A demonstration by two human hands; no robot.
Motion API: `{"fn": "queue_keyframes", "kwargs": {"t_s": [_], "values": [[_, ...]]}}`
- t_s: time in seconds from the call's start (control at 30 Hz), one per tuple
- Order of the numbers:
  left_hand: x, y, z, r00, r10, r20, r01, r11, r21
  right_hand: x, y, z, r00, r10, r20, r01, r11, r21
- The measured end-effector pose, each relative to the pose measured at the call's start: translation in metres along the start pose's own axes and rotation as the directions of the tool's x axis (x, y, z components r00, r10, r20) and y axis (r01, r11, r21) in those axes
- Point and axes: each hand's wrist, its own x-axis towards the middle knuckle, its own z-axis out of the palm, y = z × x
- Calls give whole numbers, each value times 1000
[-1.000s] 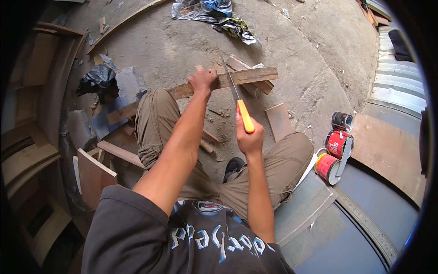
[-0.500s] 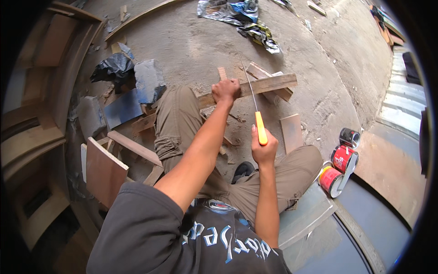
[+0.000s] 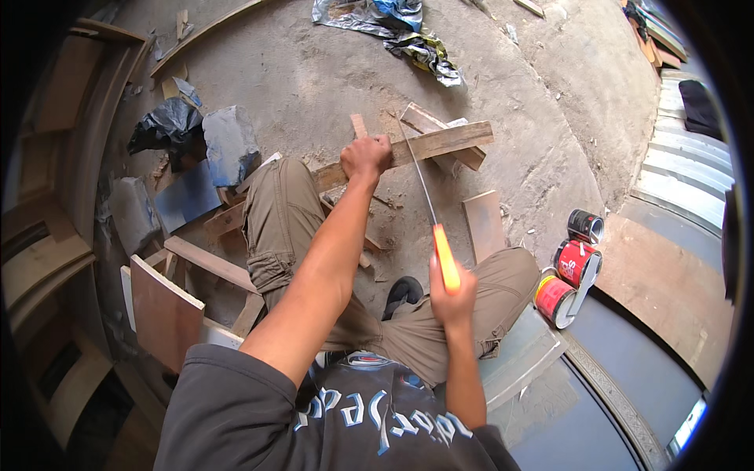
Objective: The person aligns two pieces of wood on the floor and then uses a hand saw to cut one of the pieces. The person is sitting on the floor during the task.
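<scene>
My left hand (image 3: 366, 158) is closed over a narrow wooden plank (image 3: 449, 142), pressing it from above. A small strip of wood (image 3: 359, 126) sticks out just past the knuckles. My right hand (image 3: 453, 295) grips the yellow-orange handle of a handsaw (image 3: 445, 255). The thin blade runs forward from the handle and crosses the plank a little to the right of my left hand. Under the plank's right part lies another wooden board (image 3: 422, 118), set at an angle. Whether the blade has cut into the plank cannot be made out.
Left of my bent knee lie grey blocks (image 3: 230, 143), a black plastic bag (image 3: 166, 124) and board offcuts (image 3: 163, 308). A flat board piece (image 3: 484, 226) rests near my right knee. Several cans (image 3: 578, 264) stand at the right. Crumpled foil-like wrapping (image 3: 428, 56) lies ahead.
My right hand has drawn the saw back toward my body, so its handle sits farther from the plank. The left hand keeps its hold. The whole view has shifted slightly.
</scene>
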Motion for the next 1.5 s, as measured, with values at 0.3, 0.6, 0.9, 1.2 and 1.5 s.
{"fn": "queue_keyframes", "kwargs": {"t_s": [0.3, 0.6, 0.9, 1.2, 1.5], "values": [[3, -2, -4, 1000, 2, 14, -2, 1000, 9, -46, -12, -8, 999, -18, -38, 19, 999, 42], [10, 1, 0, 1000, 26, -14, -25, 999, 20, -8, 7, -1, 997, -4, 71, 6, 1000, -25], [-3, 4, 3, 999, 33, 6, -33, 999, 25, 40, 7, 13, 999, -16, 52, 17, 1000, -18], [-4, 6, 5, 998, 57, -10, -57, 998, 13, 42, 22, 13, 996, 15, 84, -11, 999, -53], [6, -4, 10, 996, 24, -90, -21, 999, 44, -28, -13, -30, 989, 121, 82, -124, 992, 36]]}}
